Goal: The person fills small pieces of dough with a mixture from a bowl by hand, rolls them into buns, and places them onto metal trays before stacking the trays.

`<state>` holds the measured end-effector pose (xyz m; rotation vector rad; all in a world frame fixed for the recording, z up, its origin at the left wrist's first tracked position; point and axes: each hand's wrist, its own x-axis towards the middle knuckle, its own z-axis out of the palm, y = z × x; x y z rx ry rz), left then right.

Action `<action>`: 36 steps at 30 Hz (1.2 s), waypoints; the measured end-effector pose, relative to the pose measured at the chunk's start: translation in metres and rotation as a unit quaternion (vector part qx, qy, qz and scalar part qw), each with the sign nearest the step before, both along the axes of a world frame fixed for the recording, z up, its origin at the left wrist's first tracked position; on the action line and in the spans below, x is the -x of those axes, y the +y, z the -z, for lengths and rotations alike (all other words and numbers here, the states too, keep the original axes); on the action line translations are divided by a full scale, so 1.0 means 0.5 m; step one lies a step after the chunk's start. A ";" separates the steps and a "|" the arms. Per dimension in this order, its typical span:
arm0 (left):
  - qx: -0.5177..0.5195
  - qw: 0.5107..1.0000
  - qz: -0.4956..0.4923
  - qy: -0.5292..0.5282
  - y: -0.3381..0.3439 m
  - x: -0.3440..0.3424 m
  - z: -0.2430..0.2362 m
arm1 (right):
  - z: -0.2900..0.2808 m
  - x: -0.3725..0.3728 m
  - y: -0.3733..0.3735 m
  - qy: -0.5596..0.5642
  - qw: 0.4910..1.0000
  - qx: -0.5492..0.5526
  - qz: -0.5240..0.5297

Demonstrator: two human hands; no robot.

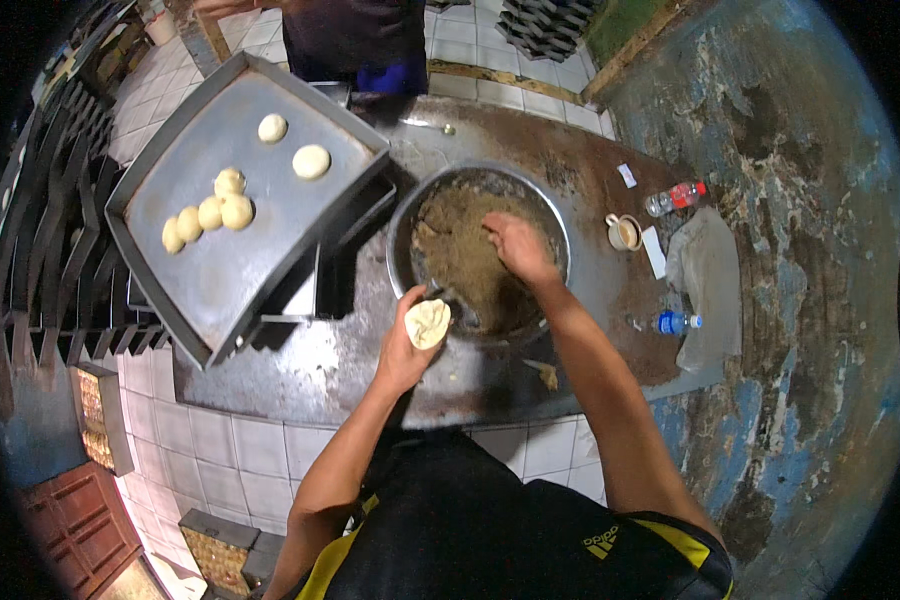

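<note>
On my left hand (400,357), held near the rim of a round metal bowl (398,262), rests a flattened piece of pale dough (428,324). The fingers curve round the dough from below. A brown crumbly mixture (460,262) fills much of the bowl. Reaching in from the right, my right hand (522,248) has its fingers bent and drawn together at the mixture's surface; the fingertips are partly hidden. Several pale dough balls (235,211) sit in a large metal tray (160,165) to the left, some touching in a row, two apart near the far right side.
The tray rests on other trays at the metal table's (300,385) left. Right of the bowl are a cup (624,233), a red-labelled bottle (675,198), a blue-labelled bottle (678,322) and a plastic bag (708,285). A person (355,45) stands across the table. Stacked dark trays (70,230) line the left.
</note>
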<state>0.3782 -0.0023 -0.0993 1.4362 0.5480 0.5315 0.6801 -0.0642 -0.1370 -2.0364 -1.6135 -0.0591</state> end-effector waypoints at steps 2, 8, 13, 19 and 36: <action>0.023 1.000 -0.013 0.009 0.034 -0.026 -0.018 | 0.158 -0.069 -0.020 -0.009 0.999 0.032 -0.003; -0.009 0.999 0.014 0.044 0.111 -0.071 0.028 | 0.091 0.019 0.000 -0.084 0.959 0.270 0.033; -0.123 0.990 0.007 0.068 0.134 -0.128 -0.037 | -0.134 0.025 0.002 0.458 0.843 0.224 0.172; -0.151 0.984 -0.005 0.093 0.044 -0.220 -0.038 | -0.195 0.260 -0.071 0.241 0.969 0.026 0.050; -0.105 0.994 0.017 -0.024 -0.231 -0.096 -0.056 | -0.258 0.337 -0.371 0.222 0.965 -0.123 0.059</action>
